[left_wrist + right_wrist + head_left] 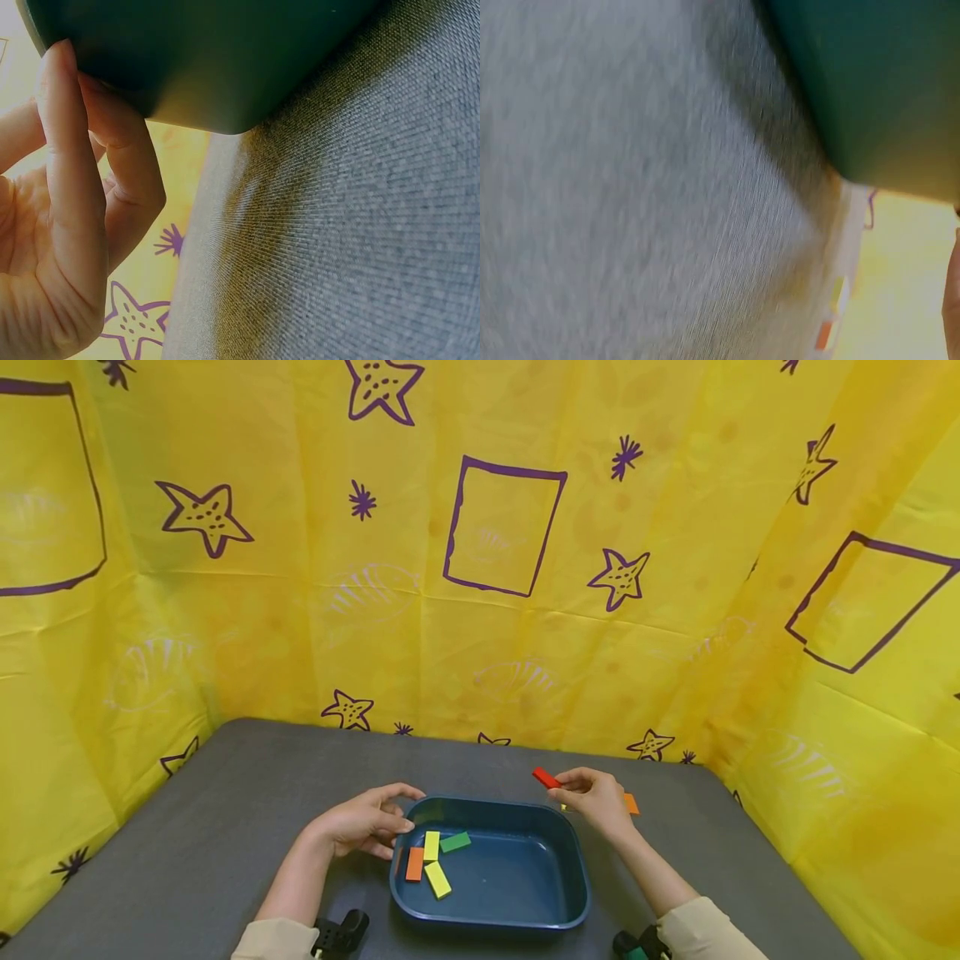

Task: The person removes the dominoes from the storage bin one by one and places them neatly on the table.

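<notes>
A dark blue rectangular plastic bin [487, 922] stands on the grey table. My left hand [367, 820] grips its left rim near the far corner, thumb over the edge; in the left wrist view the fingers [67, 150] bend against the outer wall. Inside the bin's left part lie an orange block [415, 864], two yellow blocks [438, 880] and a green block [454, 842]. Above the table beyond the far right corner of the bin, my right hand [596, 800] pinches a red block [545, 777] between thumb and fingers.
Behind the right hand, an orange block [632, 804] and a mostly hidden yellow block [564, 807] lie on the table, right of the bin. A yellow curtain [420, 652] with purple stars encloses the table's back and sides.
</notes>
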### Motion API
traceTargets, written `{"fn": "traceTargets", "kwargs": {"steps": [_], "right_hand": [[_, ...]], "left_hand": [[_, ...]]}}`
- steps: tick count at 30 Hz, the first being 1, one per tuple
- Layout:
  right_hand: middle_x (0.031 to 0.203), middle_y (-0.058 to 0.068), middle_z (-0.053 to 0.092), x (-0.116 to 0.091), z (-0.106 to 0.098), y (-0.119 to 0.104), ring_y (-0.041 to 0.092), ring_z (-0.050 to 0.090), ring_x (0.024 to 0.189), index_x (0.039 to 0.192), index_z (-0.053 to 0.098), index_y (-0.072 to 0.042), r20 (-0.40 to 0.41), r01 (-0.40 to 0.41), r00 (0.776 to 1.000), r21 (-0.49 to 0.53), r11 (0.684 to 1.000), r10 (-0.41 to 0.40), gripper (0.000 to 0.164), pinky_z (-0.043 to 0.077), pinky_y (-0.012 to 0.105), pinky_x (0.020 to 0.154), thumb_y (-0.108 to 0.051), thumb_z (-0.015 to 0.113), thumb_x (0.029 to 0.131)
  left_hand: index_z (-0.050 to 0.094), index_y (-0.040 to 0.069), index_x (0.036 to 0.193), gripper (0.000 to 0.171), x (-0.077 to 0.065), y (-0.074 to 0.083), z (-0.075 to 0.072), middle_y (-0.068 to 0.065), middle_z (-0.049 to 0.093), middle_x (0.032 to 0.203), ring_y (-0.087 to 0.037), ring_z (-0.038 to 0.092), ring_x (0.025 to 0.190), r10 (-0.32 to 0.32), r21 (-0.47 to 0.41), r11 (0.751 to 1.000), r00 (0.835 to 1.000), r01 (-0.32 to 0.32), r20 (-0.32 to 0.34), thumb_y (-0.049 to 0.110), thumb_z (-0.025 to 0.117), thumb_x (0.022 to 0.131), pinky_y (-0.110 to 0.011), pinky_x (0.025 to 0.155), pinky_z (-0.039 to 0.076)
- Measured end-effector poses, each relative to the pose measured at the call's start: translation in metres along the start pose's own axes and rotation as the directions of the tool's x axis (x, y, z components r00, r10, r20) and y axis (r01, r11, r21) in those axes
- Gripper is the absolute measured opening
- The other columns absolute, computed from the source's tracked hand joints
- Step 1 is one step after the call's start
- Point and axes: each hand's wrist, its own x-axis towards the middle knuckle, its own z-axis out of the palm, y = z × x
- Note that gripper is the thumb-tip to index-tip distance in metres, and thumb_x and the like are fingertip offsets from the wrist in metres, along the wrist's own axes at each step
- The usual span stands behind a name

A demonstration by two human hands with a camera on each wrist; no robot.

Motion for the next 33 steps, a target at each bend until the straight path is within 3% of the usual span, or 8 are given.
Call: {"fn": "traceTargets", "kwargs": {"steps": [3, 12, 16, 19, 29, 33], "right_hand": [[0.088, 0.011, 0.077, 0.003, -0.008, 0.007, 0.028, 0.073, 0.075, 0.101, 0.074, -0.005, -0.04, -0.029, 0.999, -0.004, 1.0, 0.029, 0.028, 0.06, 0.032, 0.062, -0.021, 0.082, 0.08], [0.093, 0.012, 0.078, 0.012, -0.032, 0.029, 0.026, 0.075, 0.079, 0.106, 0.074, -0.006, -0.182, -0.111, 0.979, -0.076, 0.991, 0.096, 0.037, 0.05, 0.023, 0.058, -0.032, 0.082, 0.08], [0.094, 0.012, 0.077, 0.015, -0.041, 0.043, 0.017, 0.069, 0.072, 0.106, 0.075, -0.006, -0.272, -0.15, 0.955, -0.117, 0.982, 0.114, 0.036, 0.047, 0.023, 0.059, -0.033, 0.08, 0.082], [0.094, 0.013, 0.077, 0.015, -0.048, 0.054, 0.017, 0.067, 0.071, 0.107, 0.074, -0.005, -0.323, -0.185, 0.936, -0.111, 0.976, 0.141, 0.037, 0.048, 0.023, 0.057, -0.033, 0.079, 0.083], [0.087, 0.013, 0.078, 0.015, -0.062, 0.079, 0.033, 0.067, 0.084, 0.104, 0.076, -0.002, -0.42, -0.282, 0.88, -0.084, 0.956, 0.223, 0.043, 0.047, 0.024, 0.058, -0.036, 0.082, 0.078], [0.096, 0.018, 0.076, 0.015, -0.066, 0.085, 0.042, 0.063, 0.099, 0.106, 0.075, 0.0, -0.444, -0.323, 0.857, -0.064, 0.944, 0.263, 0.045, 0.051, 0.032, 0.067, -0.035, 0.082, 0.079]], "left_hand": [[0.041, 0.009, 0.144, 0.052, 0.0, 0.001, 0.0, -0.008, 0.059, 0.091, -0.012, 0.061, 0.069, 0.0, 0.001, 1.0, 1.0, 0.0, -0.001, 0.011, 0.061, 0.096, -0.025, 0.061, 0.06], [0.041, 0.009, 0.144, 0.053, -0.001, 0.0, 0.0, -0.011, 0.06, 0.094, -0.013, 0.062, 0.07, -0.003, 0.012, 1.0, 1.0, 0.003, -0.013, 0.012, 0.062, 0.095, -0.026, 0.062, 0.06], [0.041, 0.01, 0.144, 0.053, 0.0, 0.0, 0.001, -0.011, 0.061, 0.095, -0.013, 0.063, 0.071, -0.003, 0.012, 1.0, 1.0, 0.003, -0.015, 0.012, 0.061, 0.096, -0.026, 0.062, 0.06], [0.041, 0.01, 0.144, 0.053, 0.0, 0.0, 0.001, -0.011, 0.06, 0.095, -0.013, 0.062, 0.071, -0.003, 0.011, 1.0, 1.0, 0.003, -0.014, 0.012, 0.061, 0.096, -0.025, 0.062, 0.06], [0.041, 0.009, 0.144, 0.053, 0.0, 0.001, 0.001, -0.009, 0.059, 0.092, -0.012, 0.06, 0.069, -0.001, 0.005, 1.0, 1.0, 0.001, -0.004, 0.012, 0.061, 0.096, -0.025, 0.061, 0.059], [0.041, 0.009, 0.144, 0.053, 0.0, 0.0, 0.0, -0.008, 0.059, 0.091, -0.011, 0.06, 0.069, 0.0, 0.001, 1.0, 1.0, 0.0, -0.002, 0.011, 0.061, 0.096, -0.025, 0.06, 0.059]]}}
